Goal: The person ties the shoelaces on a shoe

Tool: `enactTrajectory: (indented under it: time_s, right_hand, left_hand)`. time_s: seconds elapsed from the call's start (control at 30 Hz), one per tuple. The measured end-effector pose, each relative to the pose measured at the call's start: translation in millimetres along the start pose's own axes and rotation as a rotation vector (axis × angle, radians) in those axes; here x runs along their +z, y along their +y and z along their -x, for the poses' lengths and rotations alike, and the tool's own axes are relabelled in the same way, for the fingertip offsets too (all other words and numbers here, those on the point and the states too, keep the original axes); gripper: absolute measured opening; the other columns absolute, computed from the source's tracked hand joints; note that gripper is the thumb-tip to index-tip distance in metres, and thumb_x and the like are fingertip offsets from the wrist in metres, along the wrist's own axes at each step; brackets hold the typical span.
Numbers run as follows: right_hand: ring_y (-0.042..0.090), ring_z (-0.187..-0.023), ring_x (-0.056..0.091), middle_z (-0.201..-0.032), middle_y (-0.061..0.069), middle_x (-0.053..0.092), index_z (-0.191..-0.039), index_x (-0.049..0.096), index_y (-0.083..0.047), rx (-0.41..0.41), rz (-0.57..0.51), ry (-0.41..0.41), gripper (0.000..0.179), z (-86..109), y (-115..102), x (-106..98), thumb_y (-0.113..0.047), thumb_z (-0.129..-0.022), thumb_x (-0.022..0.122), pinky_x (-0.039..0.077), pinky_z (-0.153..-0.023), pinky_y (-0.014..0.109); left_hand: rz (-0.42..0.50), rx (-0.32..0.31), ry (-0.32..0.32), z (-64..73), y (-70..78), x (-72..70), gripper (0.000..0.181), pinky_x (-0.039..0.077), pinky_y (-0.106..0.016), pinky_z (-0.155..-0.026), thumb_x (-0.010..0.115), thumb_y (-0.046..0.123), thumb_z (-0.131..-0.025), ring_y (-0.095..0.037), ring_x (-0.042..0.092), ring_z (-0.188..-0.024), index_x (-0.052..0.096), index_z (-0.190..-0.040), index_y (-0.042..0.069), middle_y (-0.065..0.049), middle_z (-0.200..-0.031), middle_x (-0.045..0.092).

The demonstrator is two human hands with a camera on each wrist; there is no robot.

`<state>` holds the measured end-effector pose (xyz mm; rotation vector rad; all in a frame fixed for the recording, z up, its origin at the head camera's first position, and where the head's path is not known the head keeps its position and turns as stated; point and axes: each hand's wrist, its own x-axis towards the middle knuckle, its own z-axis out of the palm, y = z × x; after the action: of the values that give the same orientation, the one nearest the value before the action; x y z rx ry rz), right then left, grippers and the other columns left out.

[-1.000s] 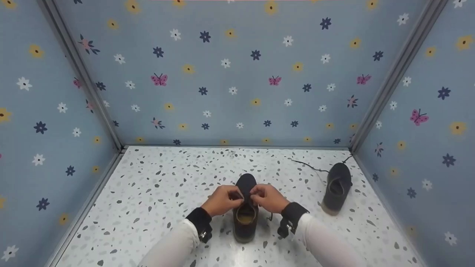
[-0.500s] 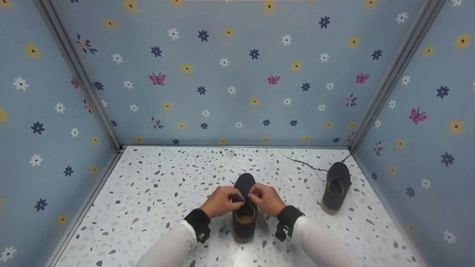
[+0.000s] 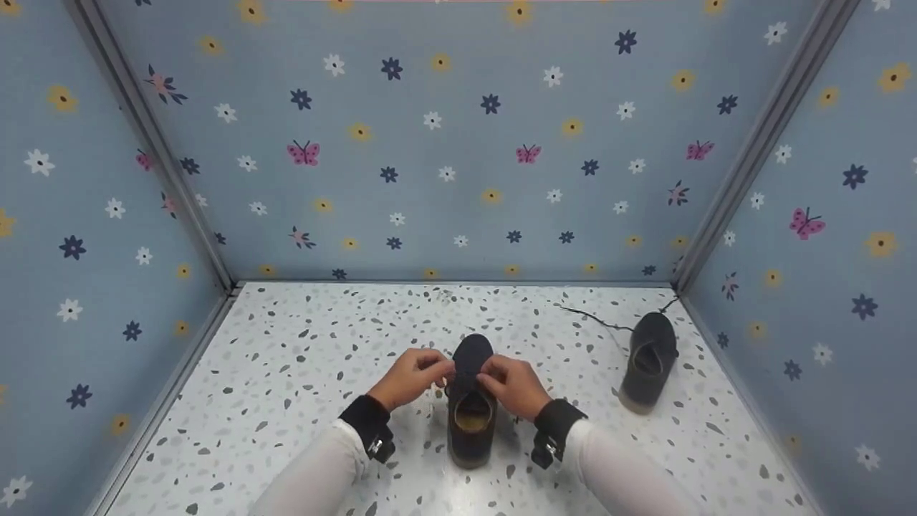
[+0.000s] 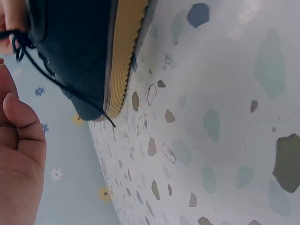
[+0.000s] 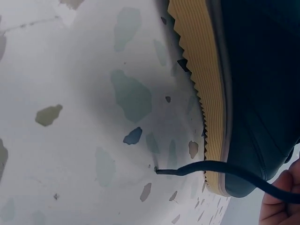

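A dark shoe with a yellowish ridged sole stands on the speckled surface, toe pointing away from me. My right hand pinches its dark shoelace over the front of the opening; one lace end hangs down the shoe's right side. In the left wrist view, a small loop and knot sit right at the right hand's fingers, and another lace end dangles along the left side. Just left of the shoe, my left hand has loosely bent fingers, with nothing visible between them.
A matching dark shoe stands to the right, its untied lace spread out toward the back. Blue flower-patterned panels enclose the white speckled surface at the back and both sides.
My left hand has moved left and slightly up, away from the laces over the shoe. The right hand stays at almost the same spot. The shoes have not moved.
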<state>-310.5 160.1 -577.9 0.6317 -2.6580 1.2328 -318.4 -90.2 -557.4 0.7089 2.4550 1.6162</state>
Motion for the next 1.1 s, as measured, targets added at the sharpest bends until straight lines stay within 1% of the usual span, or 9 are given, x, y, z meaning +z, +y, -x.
enactTrajectory:
  time_s: [0.1,0.2,0.3,0.47,0.57,0.73,0.9,1.03,1.1]
  right_hand:
    - [0.0,-0.068,0.055,-0.078,-0.004,0.07,-0.088,0.07,-0.016,0.0,-0.001,-0.003,0.011,0.4,1,0,-0.022,-0.096,0.076,0.05,-0.066,0.021]
    - [0.0,-0.069,0.056,-0.08,-0.005,0.071,-0.089,0.071,-0.017,0.003,-0.005,-0.005,0.011,1.2,1,0,-0.024,-0.096,0.076,0.05,-0.067,0.021]
    - [0.001,-0.07,0.057,-0.081,-0.005,0.072,-0.09,0.071,-0.018,0.005,-0.005,0.002,0.011,1.1,1,0,-0.025,-0.096,0.076,0.05,-0.068,0.022]
    - [0.002,-0.072,0.058,-0.081,-0.005,0.072,-0.088,0.072,-0.017,-0.005,0.006,0.022,0.009,0.4,1,1,-0.021,-0.095,0.077,0.05,-0.069,0.023]
    - [0.001,-0.072,0.059,-0.082,-0.005,0.074,-0.089,0.072,-0.017,-0.002,0.007,0.025,0.008,0.1,2,2,-0.022,-0.095,0.077,0.052,-0.07,0.022]
    - [0.002,-0.073,0.062,-0.083,-0.004,0.076,-0.09,0.074,-0.018,-0.022,-0.005,0.032,0.008,0.5,4,2,-0.024,-0.095,0.077,0.053,-0.071,0.022]
    - [0.003,-0.074,0.063,-0.084,-0.003,0.076,-0.09,0.075,-0.017,-0.029,-0.021,0.044,0.008,0.9,4,3,-0.024,-0.095,0.078,0.053,-0.071,0.023]
    - [0.002,-0.075,0.063,-0.085,-0.004,0.076,-0.089,0.074,-0.018,-0.032,-0.018,0.045,0.01,0.7,4,3,-0.026,-0.095,0.077,0.053,-0.071,0.023]
    - [0.002,-0.075,0.062,-0.085,-0.004,0.076,-0.09,0.074,-0.018,-0.033,-0.012,0.042,0.01,0.9,5,3,-0.026,-0.096,0.077,0.052,-0.071,0.022]
  left_hand:
    - [-0.004,-0.052,0.068,-5.8,-5.1,-3.5,0.019,0.052,-0.023,-0.07,0.066,0.021,-0.102,-0.011,0.065,-0.075,0.075,-0.095,0.006,-0.019,-0.093,0.075]
    - [-0.037,-0.094,0.085,-10.7,-8.8,-3.6,0.012,0.05,-0.023,-0.067,0.068,0.017,-0.101,-0.01,0.063,-0.073,0.073,-0.095,0.008,-0.015,-0.089,0.073]
    - [-0.052,-0.12,0.059,-15.8,-8.1,-1.4,0.01,0.052,-0.024,-0.068,0.069,0.017,-0.1,-0.013,0.065,-0.076,0.073,-0.098,0.009,-0.008,-0.089,0.073]
    - [-0.093,-0.139,-0.021,-25.0,-3.8,5.3,0.012,0.053,-0.026,-0.072,0.07,0.022,-0.1,-0.012,0.067,-0.08,0.075,-0.1,0.011,-0.004,-0.095,0.074]
    - [-0.123,-0.119,-0.063,-29.7,-4.1,9.6,0.013,0.053,-0.026,-0.075,0.071,0.022,-0.1,-0.007,0.063,-0.081,0.075,-0.099,0.01,-0.003,-0.095,0.075]
    - [-0.157,-0.078,-0.115,-33.3,-5.1,14.4,0.015,0.052,-0.027,-0.08,0.07,0.023,-0.1,-0.006,0.061,-0.083,0.076,-0.099,0.009,-0.003,-0.096,0.075]
    - [-0.152,-0.1,-0.157,-33.6,-4.7,14.7,0.017,0.051,-0.026,-0.078,0.068,0.025,-0.101,-0.006,0.061,-0.083,0.077,-0.101,0.009,-0.001,-0.095,0.074]
    - [-0.144,-0.132,-0.171,-33.5,-4.7,14.9,0.017,0.05,-0.025,-0.076,0.067,0.025,-0.102,-0.007,0.06,-0.081,0.077,-0.1,0.011,0.004,-0.091,0.07]
    - [-0.139,-0.128,-0.172,-33.2,-4.9,15.6,0.018,0.05,-0.025,-0.075,0.066,0.024,-0.102,-0.007,0.059,-0.08,0.076,-0.1,0.01,0.005,-0.089,0.068]
